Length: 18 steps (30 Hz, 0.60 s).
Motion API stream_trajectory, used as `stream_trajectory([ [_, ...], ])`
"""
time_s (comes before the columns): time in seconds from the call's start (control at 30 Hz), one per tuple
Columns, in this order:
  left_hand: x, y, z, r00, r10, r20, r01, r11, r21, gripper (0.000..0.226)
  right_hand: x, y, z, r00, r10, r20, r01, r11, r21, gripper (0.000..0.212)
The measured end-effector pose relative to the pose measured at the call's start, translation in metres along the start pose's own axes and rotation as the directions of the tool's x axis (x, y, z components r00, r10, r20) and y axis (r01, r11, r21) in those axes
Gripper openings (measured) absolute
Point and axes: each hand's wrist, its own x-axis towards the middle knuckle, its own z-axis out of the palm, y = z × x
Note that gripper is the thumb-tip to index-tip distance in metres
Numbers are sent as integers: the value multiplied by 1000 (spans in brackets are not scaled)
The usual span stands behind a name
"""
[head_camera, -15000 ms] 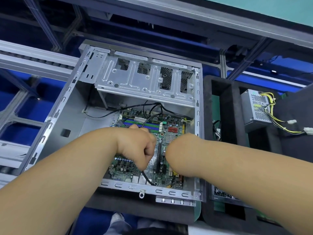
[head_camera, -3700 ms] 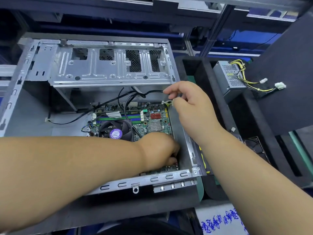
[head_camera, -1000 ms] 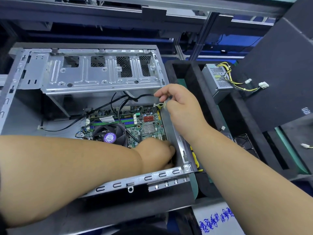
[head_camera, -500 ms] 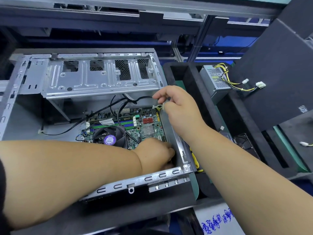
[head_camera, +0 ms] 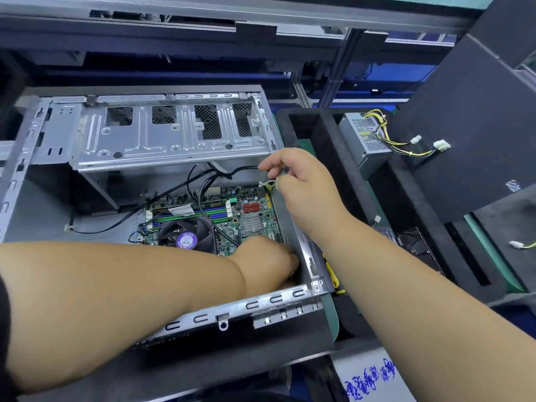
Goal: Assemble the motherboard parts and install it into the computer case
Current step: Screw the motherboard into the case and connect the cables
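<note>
The green motherboard [head_camera: 249, 216] lies inside the open metal computer case [head_camera: 162, 140], with a black CPU fan [head_camera: 185, 235] on it. My left hand [head_camera: 266, 264] reaches down into the case's near right corner, fingers curled and hidden against the board's edge; what it holds cannot be seen. My right hand [head_camera: 301, 187] hovers over the case's right wall, pinching a black cable [head_camera: 240, 169] beside a white cable clip [head_camera: 268, 184]. Other black cables loop from the drive cage down to the board.
A grey power supply [head_camera: 365, 140] with yellow wires sits in a black foam tray [head_camera: 327, 158] to the right. A dark side panel [head_camera: 470, 134] leans at far right. A yellow-handled tool [head_camera: 332, 274] lies beside the case. Metal rack rails run behind.
Almost nothing has moved: my right hand stays at the clip with the cable, and my left hand remains in the case's near right corner.
</note>
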Motion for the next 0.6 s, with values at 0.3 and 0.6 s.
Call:
stream_trajectory([
  [0.3, 10, -4, 8, 1000, -10, -4, 9, 972, -233, 33, 1, 1, 1, 1000, -15, -4, 15, 1000, -1, 42],
  [0.6, 29, -13, 47, 916, -231, -327, 44, 870, -491, 34, 0, 2, 0, 1000, 3, 1, -3, 1000, 12, 42],
])
